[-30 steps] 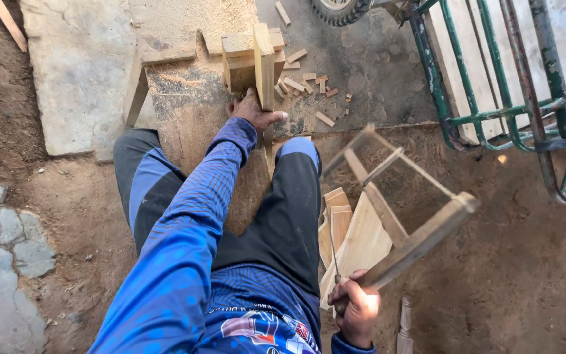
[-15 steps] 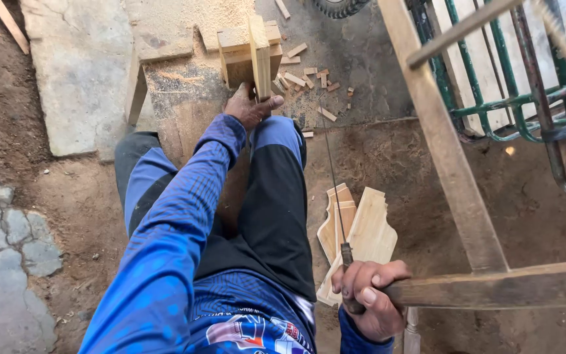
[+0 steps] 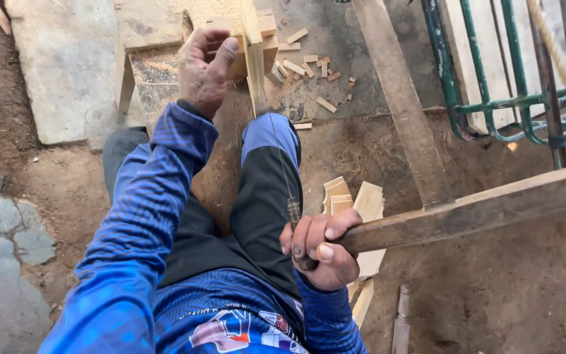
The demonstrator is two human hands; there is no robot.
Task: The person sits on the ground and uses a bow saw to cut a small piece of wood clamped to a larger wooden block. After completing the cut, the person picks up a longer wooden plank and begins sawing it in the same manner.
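Note:
My right hand (image 3: 322, 249) is closed round the end of a wooden frame saw (image 3: 466, 213), close to my right hip. Its long bars run up and to the right, and its thin blade (image 3: 280, 164) stretches forward over my right knee toward an upright wooden slat (image 3: 255, 62). My left hand (image 3: 206, 65) reaches out past my knees, fingers curled, resting on a wooden block (image 3: 237, 62) just left of that slat. I sit on the ground in a blue long-sleeved shirt and dark trousers.
Small wood offcuts (image 3: 306, 62) litter the concrete slab (image 3: 67, 72) ahead. Several cut flat wood pieces (image 3: 355, 203) lie on the dirt by my right leg. A green metal frame (image 3: 492, 78) stands at the upper right. A turned wooden spindle (image 3: 401, 321) lies at the bottom.
The frame saw has swung from hanging low at my right side up close to the camera, its blade now reaching toward the slat. My left hand shifted from the ground onto the block.

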